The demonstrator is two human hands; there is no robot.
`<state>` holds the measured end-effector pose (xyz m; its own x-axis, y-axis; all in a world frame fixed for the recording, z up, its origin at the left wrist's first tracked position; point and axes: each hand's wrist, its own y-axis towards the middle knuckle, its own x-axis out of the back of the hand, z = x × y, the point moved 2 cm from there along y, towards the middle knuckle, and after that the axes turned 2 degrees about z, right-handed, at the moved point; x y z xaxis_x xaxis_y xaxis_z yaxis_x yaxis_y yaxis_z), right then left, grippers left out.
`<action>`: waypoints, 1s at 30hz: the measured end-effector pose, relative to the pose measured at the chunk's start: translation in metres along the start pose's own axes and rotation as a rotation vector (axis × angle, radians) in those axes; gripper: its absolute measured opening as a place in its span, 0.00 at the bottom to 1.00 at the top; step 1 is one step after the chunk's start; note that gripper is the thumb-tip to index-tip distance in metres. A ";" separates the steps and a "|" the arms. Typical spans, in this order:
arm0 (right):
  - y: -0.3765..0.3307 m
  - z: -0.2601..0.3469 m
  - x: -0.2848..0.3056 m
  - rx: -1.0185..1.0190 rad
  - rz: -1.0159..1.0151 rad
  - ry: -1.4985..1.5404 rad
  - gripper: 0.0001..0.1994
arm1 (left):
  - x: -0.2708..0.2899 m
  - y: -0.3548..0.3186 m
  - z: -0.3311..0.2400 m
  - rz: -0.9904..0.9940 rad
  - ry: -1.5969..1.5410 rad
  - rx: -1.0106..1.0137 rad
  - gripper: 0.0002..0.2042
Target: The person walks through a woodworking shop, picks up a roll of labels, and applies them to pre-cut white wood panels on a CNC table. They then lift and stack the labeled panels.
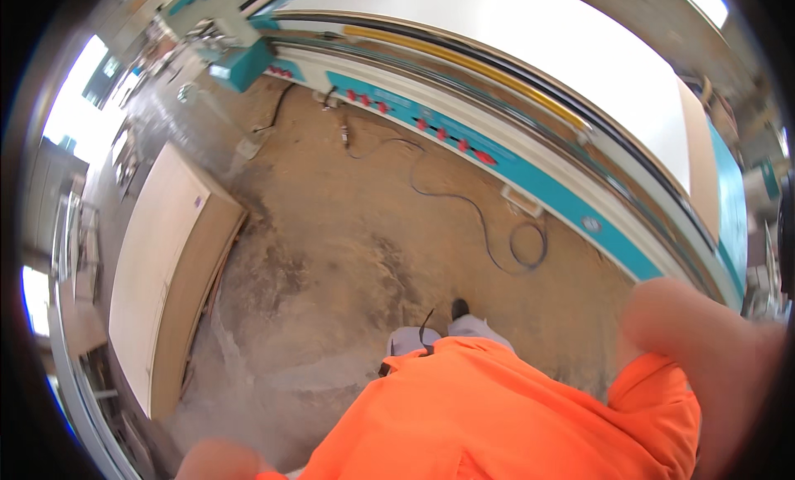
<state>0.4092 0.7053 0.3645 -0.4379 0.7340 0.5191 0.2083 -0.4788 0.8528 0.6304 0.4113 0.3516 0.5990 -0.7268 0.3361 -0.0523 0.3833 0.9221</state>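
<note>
Neither of my hands shows. My right arm [712, 347] is bent at the elbow, and its forearm runs out past the right rim. Of my left arm [219, 461], only a blurred bare part, seemingly the elbow, appears at the lower edge. What either hand touches or holds is hidden. Ahead and to the right stands a long white and teal machine [530, 172] with several red knobs [442, 134] along its side. A large white panel [530, 33] lies on top of it, beside a yellow bar [464, 62].
A stack of pale boards [170, 256] stands at my left. A thin dark hose [464, 200] snakes over the dusty floor [331, 198] and coils near the machine. A teal-ended unit [240, 67] juts out at the machine's far left. My dark shoe [460, 308] is below.
</note>
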 end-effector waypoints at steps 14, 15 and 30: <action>-0.262 -0.478 -0.378 -1.055 0.749 0.165 0.14 | -0.130 -0.574 0.258 -0.273 -0.552 2.513 0.09; -0.298 -0.503 -0.402 -1.147 0.808 0.197 0.15 | -0.142 -0.608 0.270 -0.268 -0.639 2.582 0.10; -0.665 -0.893 -0.732 -1.579 1.291 -0.048 0.34 | -0.166 -0.745 0.267 -0.714 -0.362 3.339 0.12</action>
<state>-0.1900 0.0569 -0.6333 -0.6636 -0.3091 0.6812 -0.4811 -0.5210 -0.7050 0.3563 0.0941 -0.3401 0.8832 -0.4606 0.0890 0.0826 -0.0340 -0.9960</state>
